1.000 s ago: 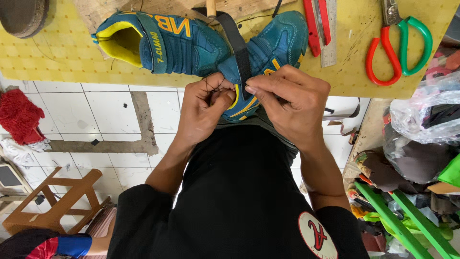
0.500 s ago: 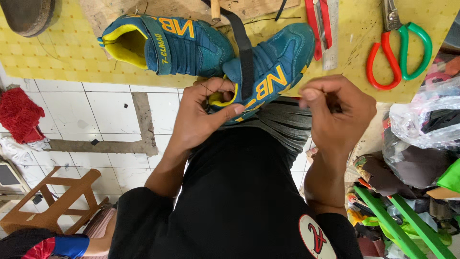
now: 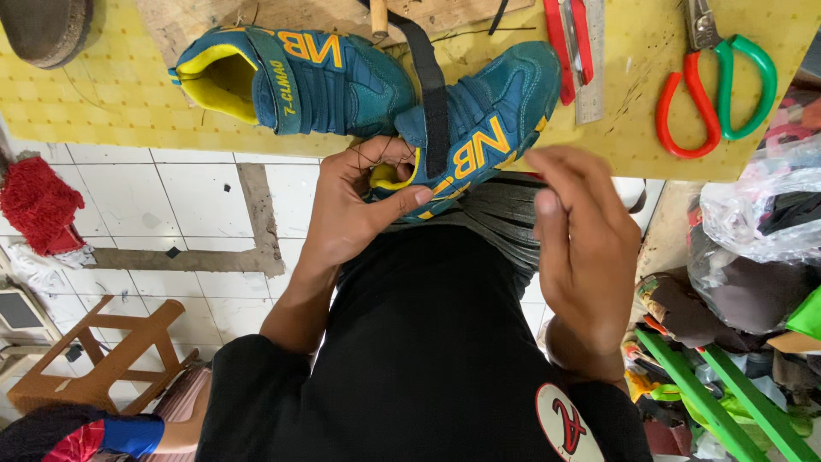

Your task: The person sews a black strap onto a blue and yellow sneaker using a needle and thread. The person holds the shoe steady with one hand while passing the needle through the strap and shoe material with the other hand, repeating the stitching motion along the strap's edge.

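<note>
Two teal sneakers with yellow lining lie on a yellow mat (image 3: 111, 94) on the workbench. My left hand (image 3: 359, 205) grips the heel end of the nearer sneaker (image 3: 496, 120), thumb pressed on its side, with thin dark threads across my fingers. A black strap (image 3: 432, 85) runs over that sneaker. The second sneaker (image 3: 299, 81) lies just left of it, its opening facing left. My right hand (image 3: 581, 248) hovers to the right of the held sneaker and off it, fingertips pinched together. Anything between them is too thin to see.
Red-and-green scissors (image 3: 718, 85), a metal ruler (image 3: 590, 60) and a red-handled tool (image 3: 560, 43) lie on the mat at right. A brown shoe (image 3: 43, 30) sits top left. Below are tiled floor, a wooden stool (image 3: 103, 359), a red cloth (image 3: 38, 205), plastic bags (image 3: 761, 214) and green bars (image 3: 718, 385).
My right hand has left the sneaker's heel and drawn away to the right and toward me. My left hand has kept its grip on the sneaker.
</note>
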